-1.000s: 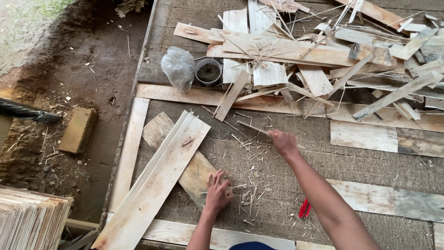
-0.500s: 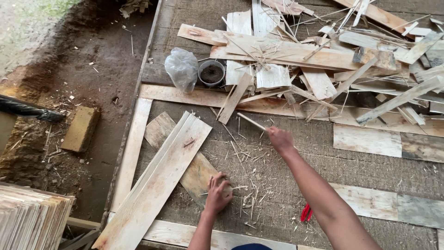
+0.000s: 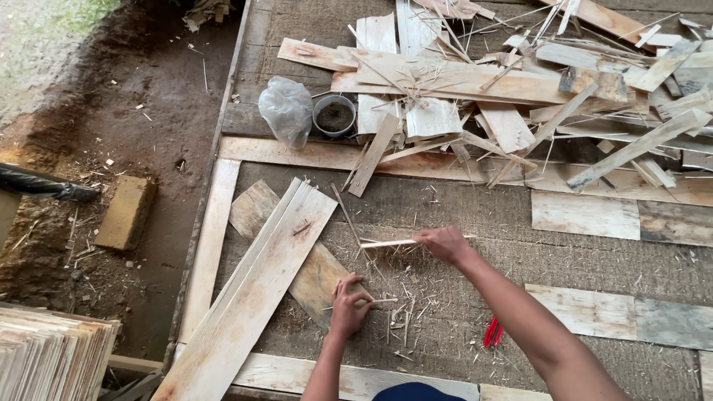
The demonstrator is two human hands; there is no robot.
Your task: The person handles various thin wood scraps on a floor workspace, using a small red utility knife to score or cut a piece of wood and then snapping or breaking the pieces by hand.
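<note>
Fingers of the right hand [image 3: 443, 244] pinch a pale thin wooden sliver [image 3: 388, 243]; left hand [image 3: 349, 306] fingers pinch another splinter [image 3: 379, 301].

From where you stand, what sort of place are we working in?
It looks like an open-air wood workshop floor, probably under a shelter beside bare earth. A heap of scrap wood offcuts covers the concrete floor, a stack of thin cut boards sits nearby, and the right hand holds a thin wooden stick.

2 hands [image 3: 349, 308], 1 plastic bag [image 3: 286, 111], 1 round tin [image 3: 334, 115], 1 brick [image 3: 125, 212].
</note>
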